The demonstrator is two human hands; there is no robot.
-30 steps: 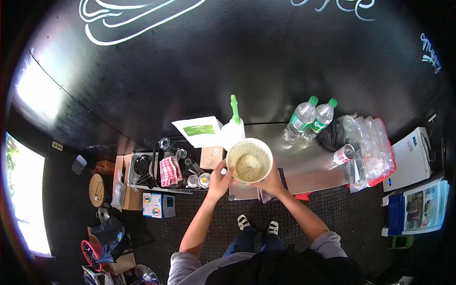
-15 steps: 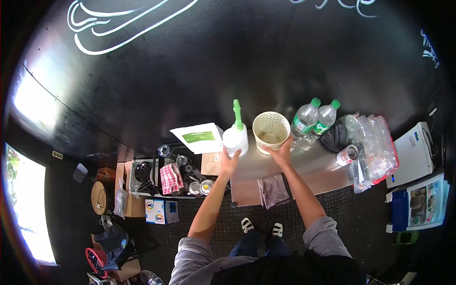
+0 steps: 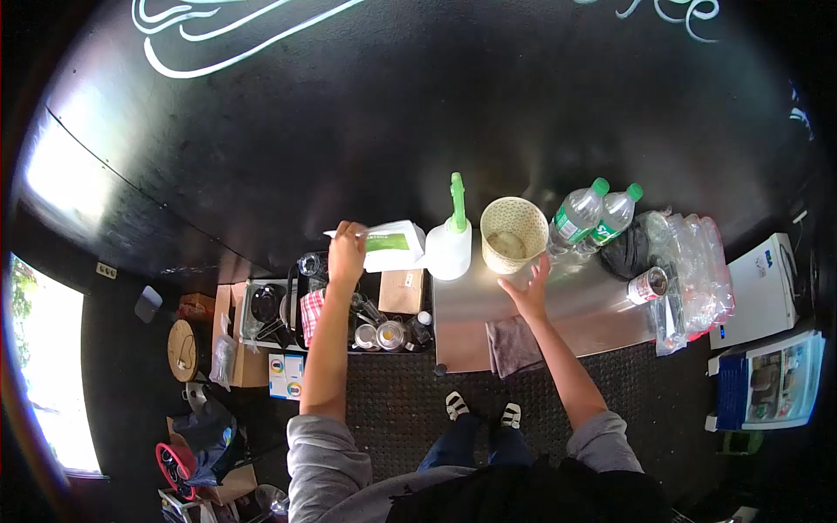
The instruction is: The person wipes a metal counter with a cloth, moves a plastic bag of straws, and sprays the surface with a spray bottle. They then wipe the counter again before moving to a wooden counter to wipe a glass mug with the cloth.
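Note:
My left hand (image 3: pixel 347 253) grips the left edge of a white packet with a green label (image 3: pixel 390 247), fingers closed over its top corner. Right of the packet stands a white spray bottle (image 3: pixel 450 250) with a green trigger head. A cream perforated basket (image 3: pixel 514 235) is beside the bottle on the metal table (image 3: pixel 462 318). My right hand (image 3: pixel 530 288) is at the basket's lower right side, thumb and fingers spread apart, not wrapped round it. A folded brown cloth (image 3: pixel 513 346) lies at the table's front edge, below that hand.
Two green-capped bottles (image 3: pixel 593 216) stand right of the basket. A can (image 3: pixel 647 286) and clear plastic packs (image 3: pixel 697 270) are further right. A brown box (image 3: pixel 402 291) and a black tray holding jars (image 3: pixel 391 335) sit on the left. A dark wall (image 3: pixel 418 105) rises behind.
My left hand has left the spray bottle, moved left and taken hold of the packet. My right hand has loosened from the basket and opened. The view has shifted slightly.

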